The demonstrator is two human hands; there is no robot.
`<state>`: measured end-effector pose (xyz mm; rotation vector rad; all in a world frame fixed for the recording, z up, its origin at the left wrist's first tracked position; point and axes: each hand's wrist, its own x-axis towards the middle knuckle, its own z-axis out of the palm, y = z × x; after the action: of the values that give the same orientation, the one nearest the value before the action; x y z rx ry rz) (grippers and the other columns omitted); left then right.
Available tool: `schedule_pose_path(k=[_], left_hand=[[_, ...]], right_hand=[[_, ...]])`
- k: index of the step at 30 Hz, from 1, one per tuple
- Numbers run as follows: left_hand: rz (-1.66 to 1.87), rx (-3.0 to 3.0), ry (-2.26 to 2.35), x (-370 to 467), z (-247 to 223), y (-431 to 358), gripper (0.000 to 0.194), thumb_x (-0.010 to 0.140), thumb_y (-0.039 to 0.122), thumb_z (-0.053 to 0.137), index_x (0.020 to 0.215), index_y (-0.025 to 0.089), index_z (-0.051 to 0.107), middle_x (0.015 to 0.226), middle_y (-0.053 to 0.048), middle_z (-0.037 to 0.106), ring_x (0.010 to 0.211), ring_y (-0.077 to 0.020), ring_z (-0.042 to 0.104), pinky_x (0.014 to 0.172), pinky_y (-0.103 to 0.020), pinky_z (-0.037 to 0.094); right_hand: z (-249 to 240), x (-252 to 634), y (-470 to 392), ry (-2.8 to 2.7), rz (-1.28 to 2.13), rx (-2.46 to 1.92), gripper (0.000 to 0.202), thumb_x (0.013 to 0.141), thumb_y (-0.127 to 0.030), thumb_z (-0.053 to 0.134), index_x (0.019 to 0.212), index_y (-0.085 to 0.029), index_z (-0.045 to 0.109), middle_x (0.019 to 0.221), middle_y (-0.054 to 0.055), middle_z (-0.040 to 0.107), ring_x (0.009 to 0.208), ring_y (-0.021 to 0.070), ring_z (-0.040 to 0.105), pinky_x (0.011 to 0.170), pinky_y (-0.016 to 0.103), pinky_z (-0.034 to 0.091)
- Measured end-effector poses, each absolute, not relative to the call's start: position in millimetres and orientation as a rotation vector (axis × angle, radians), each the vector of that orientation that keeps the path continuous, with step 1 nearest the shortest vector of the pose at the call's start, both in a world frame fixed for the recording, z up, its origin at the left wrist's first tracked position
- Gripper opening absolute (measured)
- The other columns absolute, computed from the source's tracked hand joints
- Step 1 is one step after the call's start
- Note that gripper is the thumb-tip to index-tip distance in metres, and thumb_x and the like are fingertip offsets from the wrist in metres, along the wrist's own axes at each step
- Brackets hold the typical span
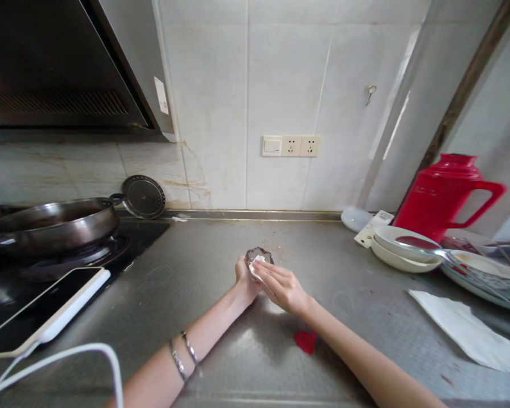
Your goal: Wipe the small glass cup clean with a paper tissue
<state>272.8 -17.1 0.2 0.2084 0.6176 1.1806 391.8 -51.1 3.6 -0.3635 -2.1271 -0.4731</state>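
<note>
A small, round, brownish see-through dish (259, 253) with an uneven rim, maybe glass, is held just above the steel counter. My left hand (245, 279) wraps round its near left side, fingers partly hidden behind my right hand. Between the fingers of my right hand (283, 286) is a folded white tissue (256, 265), pressed against the inside of the dish. Below my right wrist a small red piece (306, 341) lies on the counter; its kind is unclear.
On the left, a steel pan (55, 224) sits on the black stove, with a phone (42, 311) and its white cable nearer me. To the right are a red thermos (440, 195), stacked white bowls (402, 258), a patterned plate (488, 272) and a white paper sheet (470, 328).
</note>
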Motion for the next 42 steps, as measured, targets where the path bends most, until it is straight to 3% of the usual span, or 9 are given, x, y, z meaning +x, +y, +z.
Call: schedule_pose_path(k=[6, 18, 25, 31, 42], left_hand=[[1.205, 0.294, 0.701, 279, -4, -22, 0.025, 0.085, 0.027, 0.044, 0.069, 0.014, 0.057, 0.052, -0.003, 0.055, 0.049, -0.0149, 0.055, 0.053, -0.027, 0.043], [1.054, 0.718, 0.709, 283, 3, -38, 0.040, 0.085, 0.043, 0.041, 0.076, 0.012, 0.063, 0.056, -0.007, 0.060, 0.043, -0.0179, 0.054, 0.036, -0.026, 0.035], [1.011, 0.693, 0.660, 277, 12, -36, 0.043, 0.085, 0.041, 0.036, 0.085, 0.008, 0.063, 0.065, -0.012, 0.066, 0.051, -0.0238, 0.062, 0.034, -0.025, 0.036], [1.098, 0.551, 0.608, 269, 9, -25, 0.043, 0.085, 0.039, 0.035, 0.092, 0.007, 0.063, 0.069, -0.013, 0.068, 0.052, -0.0221, 0.062, 0.038, -0.024, 0.036], [1.251, 0.306, 0.659, 265, 5, -15, 0.033, 0.082, 0.033, 0.038, 0.085, 0.011, 0.062, 0.059, -0.007, 0.065, 0.043, -0.0177, 0.057, 0.040, -0.024, 0.039]], right_hand=[[5, 393, -49, -2.192, -0.399, -0.324, 0.039, 0.089, -0.007, 0.049, 0.128, -0.009, 0.050, 0.116, 0.015, 0.066, 0.124, 0.0229, 0.050, 0.100, 0.037, 0.051], [9, 415, -31, -2.004, -0.253, -0.536, 0.030, 0.092, -0.014, 0.045, 0.116, -0.018, 0.063, 0.109, 0.011, 0.070, 0.108, 0.0207, 0.064, 0.090, 0.035, 0.057], [5, 425, -25, -1.877, -0.248, -0.668, 0.025, 0.092, -0.017, 0.048, 0.109, -0.017, 0.067, 0.096, 0.009, 0.074, 0.084, 0.0197, 0.072, 0.070, 0.026, 0.060], [0, 421, -25, -1.912, -0.243, -0.615, 0.028, 0.091, -0.012, 0.050, 0.116, -0.016, 0.063, 0.103, 0.012, 0.072, 0.091, 0.0204, 0.071, 0.077, 0.029, 0.059], [-9, 409, -28, -1.938, -0.399, -0.553, 0.039, 0.089, -0.008, 0.050, 0.125, -0.020, 0.055, 0.108, 0.009, 0.071, 0.104, 0.0197, 0.066, 0.098, 0.043, 0.051]])
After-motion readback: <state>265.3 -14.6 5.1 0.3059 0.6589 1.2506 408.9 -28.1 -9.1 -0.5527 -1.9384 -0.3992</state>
